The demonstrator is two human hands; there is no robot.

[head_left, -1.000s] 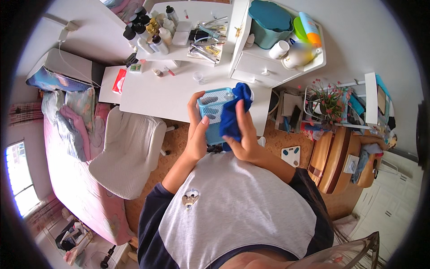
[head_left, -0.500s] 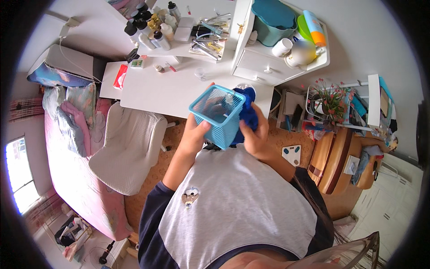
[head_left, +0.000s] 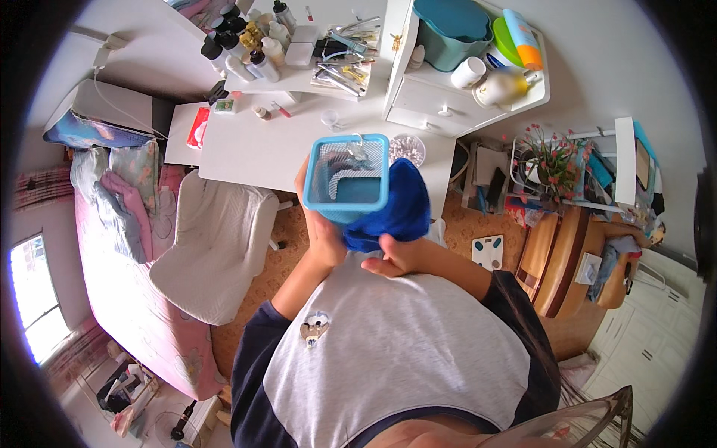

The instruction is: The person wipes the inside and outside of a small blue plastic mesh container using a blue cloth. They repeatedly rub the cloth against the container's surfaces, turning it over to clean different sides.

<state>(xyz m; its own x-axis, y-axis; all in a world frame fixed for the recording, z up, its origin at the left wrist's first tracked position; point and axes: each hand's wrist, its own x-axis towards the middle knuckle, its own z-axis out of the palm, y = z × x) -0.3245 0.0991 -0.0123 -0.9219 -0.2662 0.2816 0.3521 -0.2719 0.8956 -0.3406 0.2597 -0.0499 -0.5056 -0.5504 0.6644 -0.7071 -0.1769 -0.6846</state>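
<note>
A light blue mesh basket [head_left: 308,175] is held up in front of my chest, its open top facing me. My left hand [head_left: 323,237] grips its left side and lower edge, with most fingers hidden behind it. A dark blue cloth [head_left: 407,205] presses against the basket's right side and front. My right hand [head_left: 402,255] holds the cloth from below, thumb showing and the other fingers partly covered. Something small and shiny [head_left: 358,151] shows at the basket's far wall; I cannot make out what it is.
Beyond the basket stands a white desk [head_left: 258,153] with a round tub of cotton swabs [head_left: 407,148], bottles and a tray of tools [head_left: 343,75]. A covered chair [head_left: 205,250] is at left, beside a pink bed [head_left: 131,299]. A scale [head_left: 487,252] lies on the floor at right.
The basket has turned so its opening faces me more squarely and has shifted slightly left. My right hand has moved lower and nearer with the cloth, uncovering the swab tub.
</note>
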